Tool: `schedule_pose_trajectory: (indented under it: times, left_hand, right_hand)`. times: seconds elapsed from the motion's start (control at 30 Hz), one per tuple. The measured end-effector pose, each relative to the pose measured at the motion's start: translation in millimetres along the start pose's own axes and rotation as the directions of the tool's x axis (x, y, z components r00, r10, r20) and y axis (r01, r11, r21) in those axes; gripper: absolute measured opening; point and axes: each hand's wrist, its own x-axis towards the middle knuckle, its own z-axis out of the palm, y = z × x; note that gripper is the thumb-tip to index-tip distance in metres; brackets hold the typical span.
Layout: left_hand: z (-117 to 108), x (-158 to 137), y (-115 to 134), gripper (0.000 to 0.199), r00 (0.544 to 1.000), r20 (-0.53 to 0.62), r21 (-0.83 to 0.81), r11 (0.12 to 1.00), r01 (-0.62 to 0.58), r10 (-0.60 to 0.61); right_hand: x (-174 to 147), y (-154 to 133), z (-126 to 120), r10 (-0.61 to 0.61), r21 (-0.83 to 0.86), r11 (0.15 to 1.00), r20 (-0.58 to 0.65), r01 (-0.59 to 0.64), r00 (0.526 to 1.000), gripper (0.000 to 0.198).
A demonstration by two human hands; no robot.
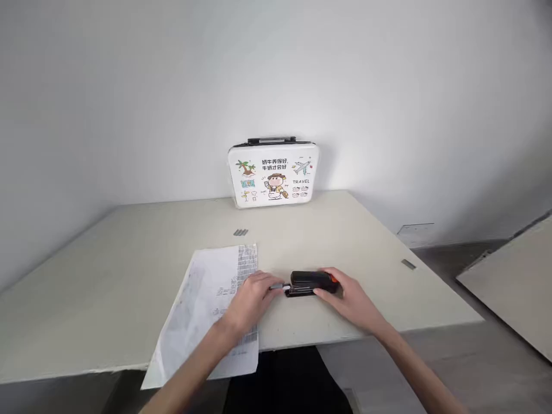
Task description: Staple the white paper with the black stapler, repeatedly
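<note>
A black stapler (pixel 311 280) with an orange part at its right end lies on the table in front of me. My right hand (pixel 351 296) is closed round its right end, thumb on the near side and fingers on the far side. At the stapler's left end, my left hand (pixel 255 294) pinches a small grey staple strip (pixel 278 286) between thumb and fingertips. The strip touches or nearly touches the stapler's front; the exact contact is too small to tell. Under my left forearm lies a printed sheet of paper (pixel 198 293), partly hidden.
A white cartoon-printed case (pixel 274 181) with a black handle stands against the wall. Several staple strips (pixel 240 232) lie beyond the paper, and another grey strip (pixel 408 264) lies near the right edge of the table (pixel 107 276). The paper overhangs the front edge.
</note>
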Motion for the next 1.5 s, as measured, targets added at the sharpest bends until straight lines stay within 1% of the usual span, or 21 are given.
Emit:
schedule_pose_trajectory:
  times: [0.1,0.2,0.3,0.4,0.5,0.63,0.77,0.87,0.93,1.0,1.03,1.1,1.17,1.27,1.37,1.5]
  left_hand:
    - [7.6,0.5,-0.4,0.015,1.000,-0.001,-0.008,1.000,0.013,-0.013]
    - [10.9,-1.0,0.0,0.016,1.000,-0.015,0.012,1.000,0.016,-0.016]
    - [7.5,-3.6,-1.4,0.019,0.999,-0.034,0.051,0.999,0.010,-0.008]
    - [-2.3,-5.1,-8.6,0.020,0.999,-0.035,0.074,0.997,0.014,-0.012]
    - [-14.6,-4.9,-19.7,0.016,1.000,0.024,0.035,0.999,-0.001,0.000]
    - [-22.8,0.3,-28.9,0.019,0.990,0.125,-0.100,0.993,-0.055,0.067]
    - [-14.8,16.1,-25.3,0.029,0.969,0.164,-0.141,0.977,-0.159,0.182]
    - [-6.7,32.6,-17.6,0.029,0.950,0.211,-0.174,0.965,-0.197,0.232]
    - [-4.5,42.8,-13.1,0.028,0.941,0.250,-0.198,0.964,-0.180,0.227]
    - [-5.2,50.8,-10.7,0.028,0.940,0.292,-0.216,0.970,-0.114,0.176]
    - [-6.2,53.9,-10.3,0.031,0.940,0.311,-0.226,0.971,-0.071,0.141]
    - [-8.1,58.0,-10.7,0.042,0.936,0.342,-0.249,0.968,0.011,0.078]
    - [-9.1,60.2,-11.7,0.048,0.930,0.364,-0.268,0.962,0.056,0.047]
    - [-8.6,62.2,-12.0,0.046,0.925,0.378,-0.271,0.960,0.072,0.037]
    - [-6.8,64.5,-11.2,0.043,0.922,0.385,-0.262,0.963,0.060,0.047]
    - [-5.3,62.4,-10.3,0.045,0.931,0.361,-0.188,0.982,0.017,0.053]
  right_hand:
    - [-1.2,-0.2,-3.3,-0.002,-0.015,1.000,-0.022,0.001,1.000,0.040]
    - [-1.6,-2.2,-4.7,-0.008,-0.014,1.000,-0.019,0.008,1.000,0.038]
    - [-2.9,-5.9,-6.5,-0.008,-0.001,1.000,-0.011,0.008,1.000,0.037]
    - [-6.1,-9.7,-10.7,0.007,0.007,1.000,-0.018,-0.007,1.000,0.037]
    - [-9.2,-12.2,-14.5,0.036,0.013,0.999,-0.025,-0.036,0.999,0.037]
    - [-9.9,-13.4,-16.9,0.051,0.020,0.999,-0.010,-0.051,0.999,0.037]
    - [-9.8,-14.4,-18.8,0.030,0.041,0.999,0.053,-0.032,0.998,0.035]
    - [-10.2,-15.2,-20.3,0.008,0.059,0.998,0.091,-0.013,0.996,0.033]
    - [-10.4,-15.7,-20.9,-0.009,0.068,0.998,0.099,0.003,0.995,0.032]
    - [-10.3,-16.1,-21.1,-0.026,0.076,0.997,0.100,0.018,0.995,0.031]
    - [-10.1,-16.2,-21.0,-0.031,0.079,0.997,0.098,0.024,0.995,0.031]
    - [-9.7,-16.3,-20.4,-0.037,0.078,0.996,0.090,0.030,0.995,0.030]
    - [-9.2,-15.9,-19.5,-0.039,0.071,0.997,0.084,0.033,0.996,0.030]
    - [-8.9,-14.5,-18.7,-0.041,0.062,0.997,0.082,0.036,0.996,0.030]
    - [-8.8,-13.1,-18.9,-0.044,0.058,0.998,0.080,0.040,0.996,0.031]
    - [-8.8,-13.7,-19.5,-0.038,0.061,0.998,0.081,0.033,0.996,0.032]
